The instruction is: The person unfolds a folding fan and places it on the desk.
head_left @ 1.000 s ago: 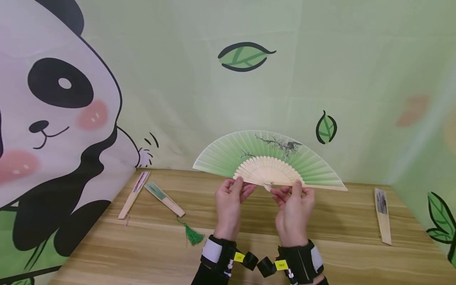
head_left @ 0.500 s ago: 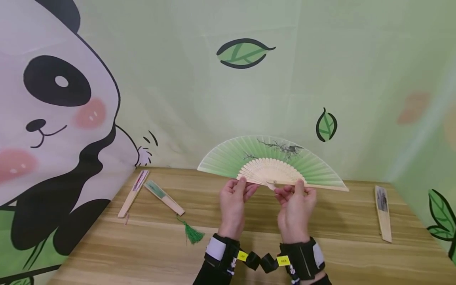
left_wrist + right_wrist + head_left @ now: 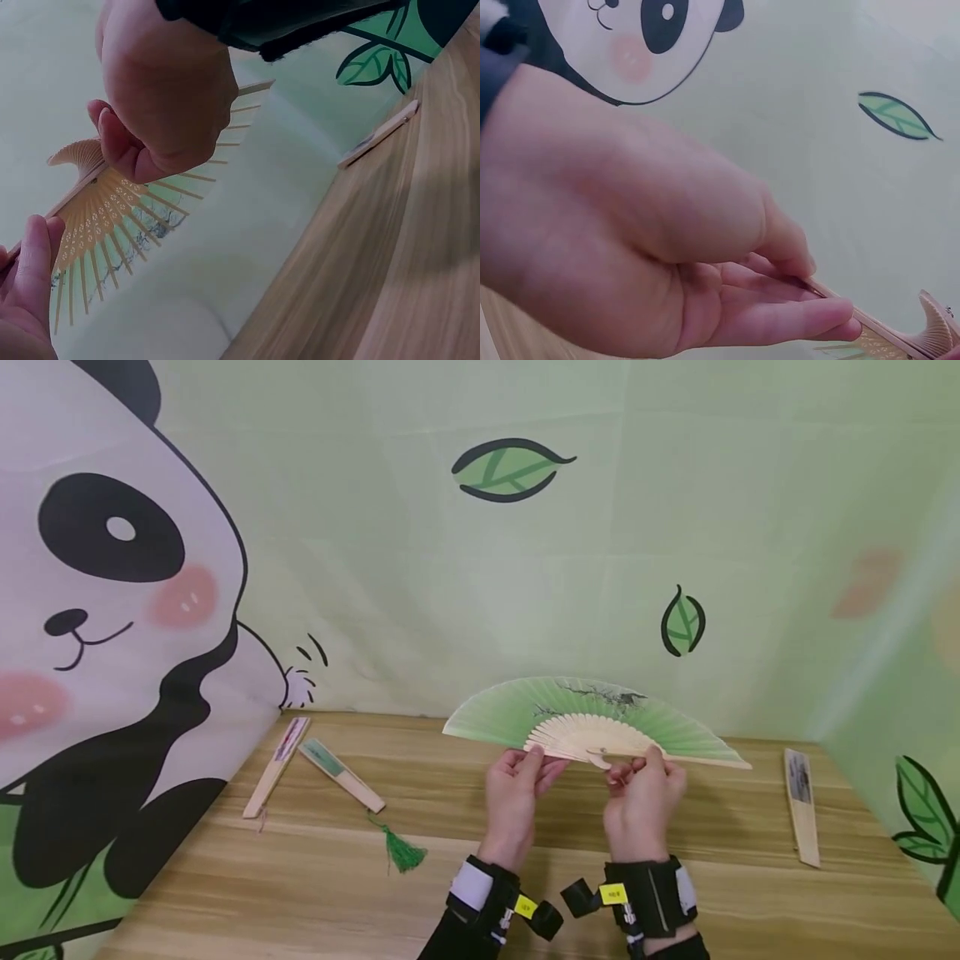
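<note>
A spread green folding fan (image 3: 502, 714) with pale wooden ribs and a dark branch print is held up above the table. My left hand (image 3: 513, 802) pinches its lower edge left of the pivot, thumb on the near side. To the right of the pivot, my right hand (image 3: 645, 802) pinches the outer guard stick. In the left wrist view, the fan's ribs (image 3: 97, 217) fan out between the left fingers (image 3: 34, 255) and the curled right hand (image 3: 169, 97). The right wrist view shows the left hand (image 3: 652, 225) gripping the wooden edge, most of the fan hidden.
Two closed folding fans lie at the left, one with a purplish print (image 3: 277, 768) and one green (image 3: 342, 775) with a green tassel (image 3: 403, 852). Another closed fan (image 3: 802, 807) lies at the far right of the wooden table (image 3: 300, 893). A panda-printed backdrop (image 3: 375, 568) stands behind.
Both hands have moved to the right and slightly down with the fan. It has tilted back, so its spread looks flatter. The closed fans stay in place.
</note>
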`<state>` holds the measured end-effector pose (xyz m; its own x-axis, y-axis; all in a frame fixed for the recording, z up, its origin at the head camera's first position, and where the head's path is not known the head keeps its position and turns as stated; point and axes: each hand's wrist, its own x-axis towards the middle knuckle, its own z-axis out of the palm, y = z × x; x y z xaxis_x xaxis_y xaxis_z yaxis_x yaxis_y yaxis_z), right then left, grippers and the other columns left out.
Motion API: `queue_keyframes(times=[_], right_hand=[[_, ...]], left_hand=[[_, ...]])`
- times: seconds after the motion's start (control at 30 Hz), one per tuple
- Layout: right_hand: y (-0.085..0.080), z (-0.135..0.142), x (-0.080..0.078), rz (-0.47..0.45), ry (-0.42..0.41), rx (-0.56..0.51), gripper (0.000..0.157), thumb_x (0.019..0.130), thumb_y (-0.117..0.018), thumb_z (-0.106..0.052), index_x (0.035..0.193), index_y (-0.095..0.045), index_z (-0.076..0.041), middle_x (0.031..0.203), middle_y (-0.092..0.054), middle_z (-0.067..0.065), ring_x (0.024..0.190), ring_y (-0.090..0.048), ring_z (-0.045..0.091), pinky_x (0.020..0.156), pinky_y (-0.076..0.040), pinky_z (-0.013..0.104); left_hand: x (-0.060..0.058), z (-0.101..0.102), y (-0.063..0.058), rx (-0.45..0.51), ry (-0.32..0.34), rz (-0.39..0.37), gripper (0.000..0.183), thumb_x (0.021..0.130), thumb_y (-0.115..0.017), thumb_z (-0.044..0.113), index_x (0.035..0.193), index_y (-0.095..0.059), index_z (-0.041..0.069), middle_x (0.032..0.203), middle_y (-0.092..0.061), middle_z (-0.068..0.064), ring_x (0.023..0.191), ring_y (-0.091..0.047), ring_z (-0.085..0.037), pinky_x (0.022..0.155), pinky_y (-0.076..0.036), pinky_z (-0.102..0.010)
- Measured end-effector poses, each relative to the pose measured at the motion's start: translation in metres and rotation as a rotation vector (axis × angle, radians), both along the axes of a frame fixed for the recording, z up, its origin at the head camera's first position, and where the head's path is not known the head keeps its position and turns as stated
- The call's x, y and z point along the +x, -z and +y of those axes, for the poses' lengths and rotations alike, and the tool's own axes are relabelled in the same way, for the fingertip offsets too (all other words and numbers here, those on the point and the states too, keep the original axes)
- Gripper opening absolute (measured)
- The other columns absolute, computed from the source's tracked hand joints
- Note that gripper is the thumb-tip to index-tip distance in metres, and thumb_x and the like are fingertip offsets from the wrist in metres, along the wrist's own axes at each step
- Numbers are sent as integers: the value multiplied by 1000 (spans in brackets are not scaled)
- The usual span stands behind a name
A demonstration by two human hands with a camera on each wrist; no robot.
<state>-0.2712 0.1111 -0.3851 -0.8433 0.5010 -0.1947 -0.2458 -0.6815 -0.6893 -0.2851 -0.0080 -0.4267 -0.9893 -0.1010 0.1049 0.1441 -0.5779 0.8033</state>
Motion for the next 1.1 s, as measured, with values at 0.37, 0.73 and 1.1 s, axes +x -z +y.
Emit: queue_keyframes(times=[0.37, 0.73, 1.1], right_hand=[[12, 17, -8, -32, 49, -17, 24, 105, -36, -11, 82, -34, -5, 68, -37, 0, 49, -41, 11, 45, -42, 21], [26, 30, -10, -108, 61, -41, 31, 104, -38, -11, 74, -38, -4, 65, -38, 0, 48, -41, 11, 42, -38, 22], [29, 46, -12, -159, 72, -77, 31, 105, -39, -14, 75, -41, -4, 63, -39, -1, 51, -40, 12, 45, -36, 23]], left_hand=[[-3, 14, 21, -13, 74, -69, 22, 100, -55, 9, 112, -58, -9, 97, -69, -23, 89, -71, -26, 84, -56, -34], [-2, 25, 42, -46, 120, -128, 22, 100, -57, 13, 108, -58, -8, 94, -70, -19, 86, -71, -21, 82, -57, -31], [-2, 41, 47, -36, 142, -148, 20, 99, -57, 11, 106, -55, -8, 93, -70, -22, 83, -71, -22, 81, -57, -32]])
